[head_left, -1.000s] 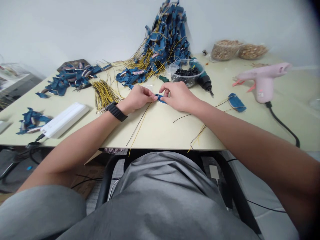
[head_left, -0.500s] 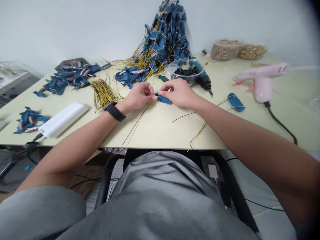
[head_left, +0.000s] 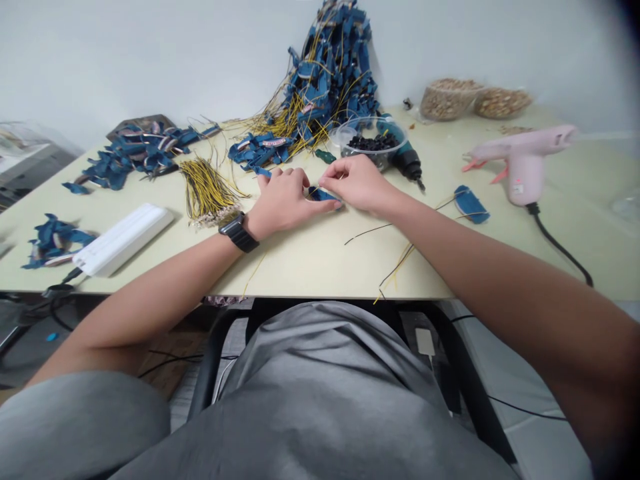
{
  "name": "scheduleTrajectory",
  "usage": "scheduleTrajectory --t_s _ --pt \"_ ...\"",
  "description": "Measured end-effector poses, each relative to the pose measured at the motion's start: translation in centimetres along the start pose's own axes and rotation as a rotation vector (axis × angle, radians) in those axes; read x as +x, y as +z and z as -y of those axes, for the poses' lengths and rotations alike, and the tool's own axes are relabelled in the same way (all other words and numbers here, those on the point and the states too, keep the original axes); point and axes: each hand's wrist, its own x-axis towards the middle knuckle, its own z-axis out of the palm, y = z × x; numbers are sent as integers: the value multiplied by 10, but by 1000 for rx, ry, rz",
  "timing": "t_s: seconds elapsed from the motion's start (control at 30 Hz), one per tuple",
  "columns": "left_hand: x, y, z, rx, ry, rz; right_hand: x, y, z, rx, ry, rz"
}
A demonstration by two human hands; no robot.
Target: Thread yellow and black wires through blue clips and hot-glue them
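While the left hand (head_left: pixel 287 200) lies mid-frame, thumb apart from fingers along a small curved blue piece (head_left: pixel 320 193), the right hand (head_left: pixel 357 181) pinches its fingertips together just beside it; what they grip, if anything, cannot be told. At right, a pink plastic glue gun (head_left: pixel 527 160) bears a white label (head_left: pixel 519 189), unreadable; upper centre, a pinkish strip (head_left: pixel 274 143) shows blurred lettering.

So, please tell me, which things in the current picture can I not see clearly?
In the head view:
Blue piece: partly covered by the left hand.
Right hand: whether its fingertips pinch anything is too small to tell.
Drill: partly hidden by the bowl.
Label on the glue gun: too small to read.
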Motion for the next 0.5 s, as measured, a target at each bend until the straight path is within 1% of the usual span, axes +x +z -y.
scheduleTrajectory --t_s 0.13,0.23,0.33,0.43,0.5 --pt "-4 0 -10 82 -9 29 2 1 0 -23 -14 1" --pt "-4 -1 -15 89 0 50 3 2 -3 -30 -16 1" --pt "-3 -1 -16 44 10 61 2 1 -3 -24 -3 -11" --pt "0 -2 -13 -42 11 76 0 0 2 -7 69 5" --pt "1 -5 -11 -107 5 113 -2 -1 5 26 120 29"
